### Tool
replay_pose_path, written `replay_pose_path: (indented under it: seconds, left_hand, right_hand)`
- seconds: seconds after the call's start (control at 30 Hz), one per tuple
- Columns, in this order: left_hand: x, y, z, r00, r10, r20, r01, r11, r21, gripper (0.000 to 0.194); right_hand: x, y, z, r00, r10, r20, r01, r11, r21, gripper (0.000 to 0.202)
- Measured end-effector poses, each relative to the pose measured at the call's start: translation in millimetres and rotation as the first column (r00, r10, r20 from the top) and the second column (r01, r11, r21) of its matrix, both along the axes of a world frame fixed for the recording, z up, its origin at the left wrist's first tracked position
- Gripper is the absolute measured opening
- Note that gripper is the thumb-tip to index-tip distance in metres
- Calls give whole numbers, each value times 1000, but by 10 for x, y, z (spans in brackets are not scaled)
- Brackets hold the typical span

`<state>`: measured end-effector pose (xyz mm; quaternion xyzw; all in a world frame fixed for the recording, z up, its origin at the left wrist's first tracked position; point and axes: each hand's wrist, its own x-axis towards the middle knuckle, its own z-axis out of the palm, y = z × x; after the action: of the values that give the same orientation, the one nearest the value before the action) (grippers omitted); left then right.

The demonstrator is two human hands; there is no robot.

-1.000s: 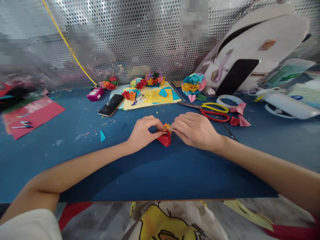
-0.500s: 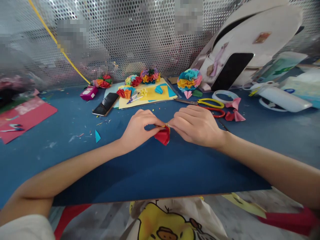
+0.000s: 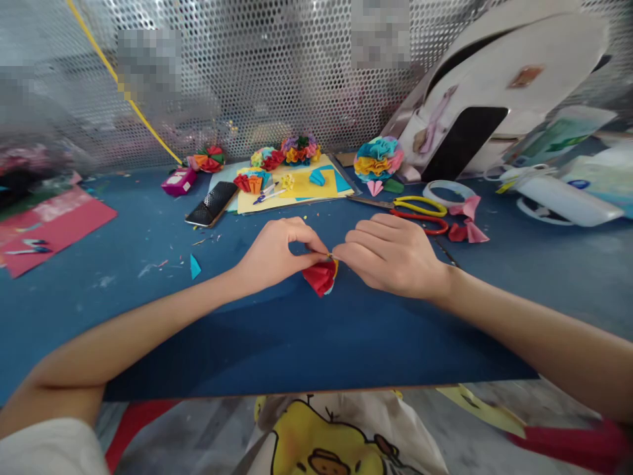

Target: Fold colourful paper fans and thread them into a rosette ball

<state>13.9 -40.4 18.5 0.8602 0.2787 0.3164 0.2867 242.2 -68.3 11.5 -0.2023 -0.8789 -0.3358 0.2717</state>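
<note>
Above the blue table, my left hand (image 3: 274, 254) is closed in a pinch on the gathered top end of a folded, pleated red paper piece (image 3: 319, 277). The red paper fans out below the fingertips, with a yellow edge and a bit of pale blue on its right side. My right hand (image 3: 393, 254) has its fingers curled, and thumb and forefinger pinch right beside the same top end. What lies between those right fingertips is too small to make out. The fingertips of both hands nearly touch.
Scissors with yellow and red handles (image 3: 420, 214) and a tape roll (image 3: 450, 191) lie beyond my right hand. Farther back are paper flowers (image 3: 378, 159), yellow paper sheets (image 3: 309, 188), a phone (image 3: 211, 204) and a white backpack (image 3: 494, 79). Red paper (image 3: 89, 214) is at left.
The red paper has swung slightly down and left below my fingertips, and more of its yellow edge shows. Both hands keep their pinch. The whole view has shifted a little.
</note>
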Motion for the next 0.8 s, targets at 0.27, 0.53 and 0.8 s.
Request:
replay_pose_path:
  seconds: [0.27, 0.53, 0.8]
  left_hand:
    - [7, 4, 35, 999, -22, -30, 18, 990, -143, 10]
    - [9, 26, 12, 997, -50, -57, 40, 984, -174, 13]
    - [12, -1, 32, 977, -14, -213, 24, 999, 46, 13]
  right_hand:
    - [1, 0, 2, 997, 79, 7, -79, 997, 4, 27]
    - [15, 10, -8, 994, 105, 23, -105, 994, 15, 29]
    - [45, 41, -47, 997, 74, 3, -74, 996, -52, 24]
